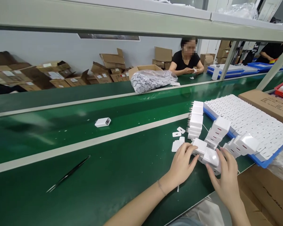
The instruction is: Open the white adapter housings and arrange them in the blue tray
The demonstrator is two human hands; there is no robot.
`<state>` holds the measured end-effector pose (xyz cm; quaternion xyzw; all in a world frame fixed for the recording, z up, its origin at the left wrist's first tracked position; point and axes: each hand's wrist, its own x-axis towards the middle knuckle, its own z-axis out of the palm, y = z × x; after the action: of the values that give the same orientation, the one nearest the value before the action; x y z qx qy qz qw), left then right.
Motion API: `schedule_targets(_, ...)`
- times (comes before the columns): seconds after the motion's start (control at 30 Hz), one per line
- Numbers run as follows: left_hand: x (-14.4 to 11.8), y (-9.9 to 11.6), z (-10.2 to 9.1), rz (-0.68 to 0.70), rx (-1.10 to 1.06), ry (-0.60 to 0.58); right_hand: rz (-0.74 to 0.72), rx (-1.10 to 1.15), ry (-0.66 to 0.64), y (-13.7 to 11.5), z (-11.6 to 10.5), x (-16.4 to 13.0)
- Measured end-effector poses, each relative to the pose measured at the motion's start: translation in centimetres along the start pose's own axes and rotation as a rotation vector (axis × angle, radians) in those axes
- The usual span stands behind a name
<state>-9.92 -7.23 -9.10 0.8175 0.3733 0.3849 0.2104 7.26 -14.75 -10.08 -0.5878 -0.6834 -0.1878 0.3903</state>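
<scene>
My left hand (185, 161) is closed on the left end of a short row of white charger plugs (211, 156), its thumb and fingers pressed to their sides. On the right end of the same row, my right hand (227, 171) grips with thumb and fingers. Behind my hands stand stacks of similar chargers: one with metal prongs facing left (195, 122), a second stack (219, 128) with slots facing me, and a third stack (246, 144) beside my right hand. Small white cover plates (176, 145) lie left of my left hand. A thin rod pokes out below my left wrist.
A blue tray (265, 164) full of white chargers is at right, next to a cardboard box (270, 105). Tweezers (69, 173) lie on the green table; a lone charger (102, 122) rests on the belt. Beyond are a bag of white parts (151, 82) and a co-worker (187, 62). A shelf beam crosses overhead.
</scene>
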Motion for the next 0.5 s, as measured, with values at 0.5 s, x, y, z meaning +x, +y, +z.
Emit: schedule_targets(0.5,4.8,-5.6,-8.2,-0.038,0.415,-0.013,-0.133,0.034,0.016,-1.2,-0.4,0.8)
